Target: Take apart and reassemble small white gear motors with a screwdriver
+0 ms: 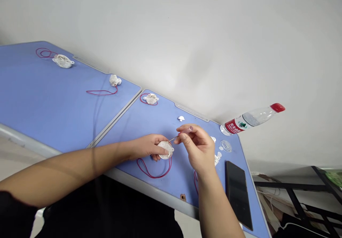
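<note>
My left hand [151, 146] grips a round white plastic piece [166, 147] by its edge, the thumb pressed on its face. From this piece a loop of red cord [153, 177] hangs onto the blue table. My right hand [200, 147] is closed around a small screwdriver [186, 131] with a pinkish see-through handle. Its thin shaft points left and down to the upper edge of the white piece; whether the tip touches is too small to tell. Beyond my hands lies a small white cap-like part [181, 118].
Similar white pieces with red cords lie farther off: one [151, 99] near the wall, another [114, 80] and one more [63, 61] on the left table [53, 102]. A water bottle [239, 124], a clear disc [226, 146] and a phone [238, 193] are on the right.
</note>
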`<act>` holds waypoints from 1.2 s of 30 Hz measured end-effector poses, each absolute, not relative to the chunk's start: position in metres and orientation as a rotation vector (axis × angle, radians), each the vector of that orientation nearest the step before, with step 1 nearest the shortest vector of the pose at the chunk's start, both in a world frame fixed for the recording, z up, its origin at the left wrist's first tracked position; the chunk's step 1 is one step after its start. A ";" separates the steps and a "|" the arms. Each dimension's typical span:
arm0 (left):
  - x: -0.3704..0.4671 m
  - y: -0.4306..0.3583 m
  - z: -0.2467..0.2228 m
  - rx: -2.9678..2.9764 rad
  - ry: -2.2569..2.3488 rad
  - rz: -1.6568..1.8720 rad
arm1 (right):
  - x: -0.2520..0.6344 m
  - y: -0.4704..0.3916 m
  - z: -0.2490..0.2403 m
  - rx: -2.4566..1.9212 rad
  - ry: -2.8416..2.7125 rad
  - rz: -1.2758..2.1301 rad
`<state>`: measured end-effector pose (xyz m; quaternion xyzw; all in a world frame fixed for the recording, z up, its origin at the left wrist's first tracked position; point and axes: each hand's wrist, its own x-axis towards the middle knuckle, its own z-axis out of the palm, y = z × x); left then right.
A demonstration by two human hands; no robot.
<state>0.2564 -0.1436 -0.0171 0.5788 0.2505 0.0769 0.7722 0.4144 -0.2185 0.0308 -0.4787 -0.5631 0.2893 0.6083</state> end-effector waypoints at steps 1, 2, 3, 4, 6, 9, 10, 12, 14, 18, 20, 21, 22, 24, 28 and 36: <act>0.256 -0.144 -0.018 1.251 0.544 0.167 | 0.413 -0.218 0.031 -1.105 -1.268 0.671; 0.256 -0.143 -0.018 1.249 0.546 0.165 | 0.412 -0.218 0.032 -1.104 -1.236 0.680; 0.256 -0.143 -0.018 1.248 0.547 0.163 | 0.411 -0.217 0.032 -1.102 -1.212 0.689; 0.256 -0.143 -0.018 1.248 0.547 0.161 | 0.411 -0.217 0.032 -1.098 -1.200 0.692; 0.256 -0.143 -0.017 1.247 0.543 0.159 | 0.412 -0.217 0.033 -1.091 -1.219 0.686; 0.256 -0.143 -0.015 1.245 0.539 0.160 | 0.415 -0.218 0.033 -1.071 -1.290 0.698; 0.256 -0.143 -0.014 1.245 0.536 0.161 | 0.416 -0.218 0.033 -1.064 -1.310 0.713; 0.255 -0.143 -0.014 1.246 0.532 0.155 | 0.417 -0.219 0.034 -1.068 -1.342 0.725; 0.255 -0.143 -0.014 1.249 0.530 0.147 | 0.418 -0.220 0.034 -1.091 -1.347 0.694; 0.256 -0.143 -0.014 1.256 0.529 0.144 | 0.415 -0.220 0.036 -1.106 -1.261 0.636; 0.256 -0.143 -0.014 1.255 0.525 0.145 | 0.414 -0.220 0.036 -1.097 -1.232 0.640; 0.256 -0.143 -0.014 1.252 0.526 0.144 | 0.413 -0.220 0.036 -1.090 -1.233 0.643; 0.256 -0.143 -0.014 1.251 0.528 0.146 | 0.413 -0.221 0.036 -1.083 -1.249 0.643; 0.255 -0.143 -0.014 1.252 0.529 0.149 | 0.414 -0.221 0.036 -1.070 -1.312 0.647; 0.255 -0.143 -0.014 1.256 0.519 0.153 | 0.418 -0.223 0.037 -1.082 -1.428 0.680; 0.255 -0.142 -0.008 1.236 0.601 0.129 | 0.417 -0.218 0.038 -1.120 -1.217 0.697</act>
